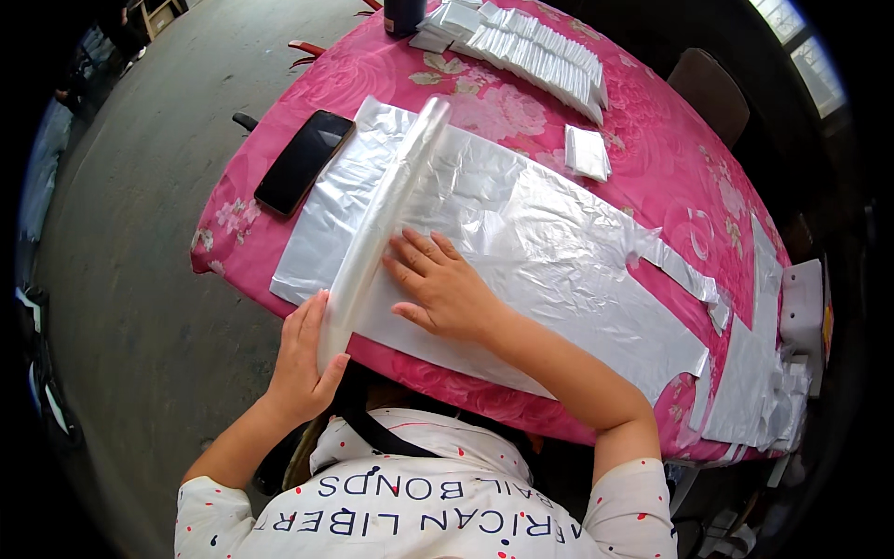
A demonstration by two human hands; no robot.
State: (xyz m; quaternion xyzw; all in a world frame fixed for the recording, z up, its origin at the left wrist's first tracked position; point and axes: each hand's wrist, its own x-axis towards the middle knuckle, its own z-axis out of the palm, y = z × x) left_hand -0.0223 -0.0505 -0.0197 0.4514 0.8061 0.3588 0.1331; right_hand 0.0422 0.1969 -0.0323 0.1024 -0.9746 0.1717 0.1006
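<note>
A thin, translucent white plastic apron (521, 233) lies flat on the table, with curved cutouts and narrow straps at its right end. Its left part is turned over into a long rounded fold (386, 205) running from far to near. My left hand (305, 359) grips the near end of this fold between thumb and fingers. Flat on the apron, just right of the fold, rests my right hand (447, 291) with its fingers spread. More plastic sheet (321, 224) shows beneath, left of the fold.
A black phone (305, 162) lies at the table's left. Farther back are a row of small folded white plastic packets (535, 51), a single packet (586, 152) and a dark container (403, 17). More plastic sheets (736, 391) and a white box (802, 307) are at the right edge of the pink flowered tablecloth (237, 238).
</note>
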